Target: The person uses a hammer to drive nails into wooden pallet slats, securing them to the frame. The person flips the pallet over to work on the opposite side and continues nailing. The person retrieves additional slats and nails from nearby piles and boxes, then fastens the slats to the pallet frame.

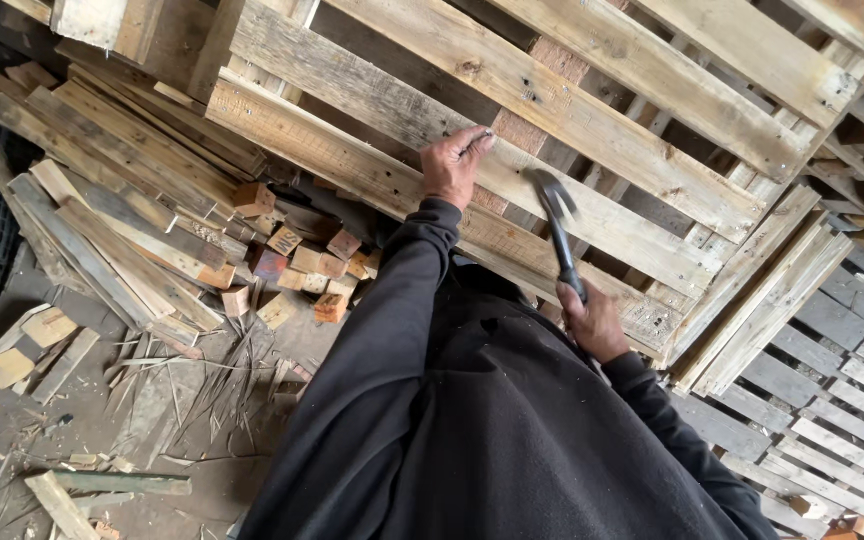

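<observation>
A weathered wooden pallet (592, 110) lies tilted in front of me, its slats running diagonally. My left hand (455, 165) rests on one slat, fingers curled over the slat's far edge and pinching near it; whether a nail sits between the fingertips I cannot tell. My right hand (592, 322) grips the dark handle of a claw hammer (555, 215), whose blurred head hangs just above the slats, right of my left hand. Both arms wear dark sleeves.
A heap of loose planks (122, 200) and small wooden blocks (297, 262) lies to the left. Splinters and offcuts (182, 380) litter the grey floor. More pallets (832, 400) lie flat at the lower right.
</observation>
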